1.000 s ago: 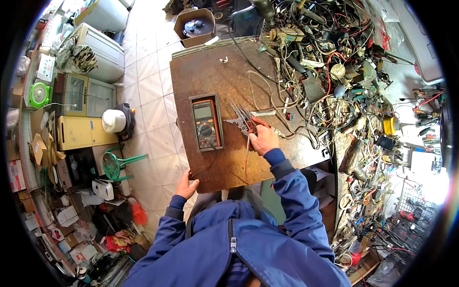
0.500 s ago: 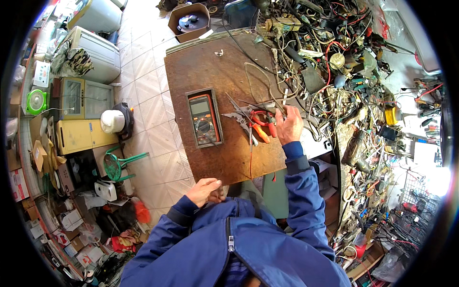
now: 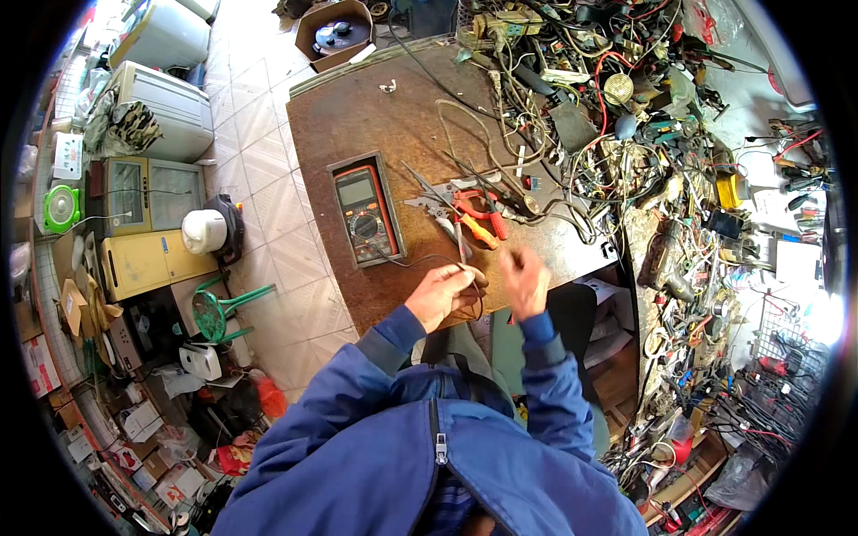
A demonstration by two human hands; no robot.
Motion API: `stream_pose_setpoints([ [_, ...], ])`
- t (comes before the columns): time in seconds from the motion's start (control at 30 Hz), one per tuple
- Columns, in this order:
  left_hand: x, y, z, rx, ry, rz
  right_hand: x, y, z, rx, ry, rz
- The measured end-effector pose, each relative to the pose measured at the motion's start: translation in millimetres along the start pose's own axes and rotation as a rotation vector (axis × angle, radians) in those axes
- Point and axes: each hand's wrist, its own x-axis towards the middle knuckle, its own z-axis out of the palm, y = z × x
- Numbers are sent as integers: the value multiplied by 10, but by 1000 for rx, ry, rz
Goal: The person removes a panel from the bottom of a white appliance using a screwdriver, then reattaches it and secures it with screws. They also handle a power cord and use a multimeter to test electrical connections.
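My left hand (image 3: pixel 438 295) is at the near edge of the wooden bench top, its thumb and fingers pinched on a thin dark test lead (image 3: pixel 413 262). That lead runs back to the multimeter (image 3: pixel 363 210), a grey and orange meter lying face up in a shallow frame. Just right of it hovers my right hand (image 3: pixel 525 279), fingers curled and blurred; whether it holds anything is hidden. Beyond both hands lie red-handled pliers (image 3: pixel 494 219) and an orange-handled tool (image 3: pixel 479 232), among several other metal tools.
Tangled cables and parts (image 3: pixel 572 125) cover the right side and far right corner of the bench (image 3: pixel 357 116). A green stool (image 3: pixel 211 316) stands on the tiled floor at left. Behind the bench is a cardboard box (image 3: pixel 308 36).
My left hand has come up and right from beside the bench edge and now pinches the test lead. My right hand has drawn back toward me, away from the pliers.
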Motion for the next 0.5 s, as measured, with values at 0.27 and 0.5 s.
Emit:
stream_pose_setpoints([
  [0.27, 43, 257, -96, -221, -15, 62, -1168, 249, 325, 59, -115, 52],
  [0.5, 3, 237, -71, -316, -30, 107, -1088, 472, 551, -277, -77, 4],
])
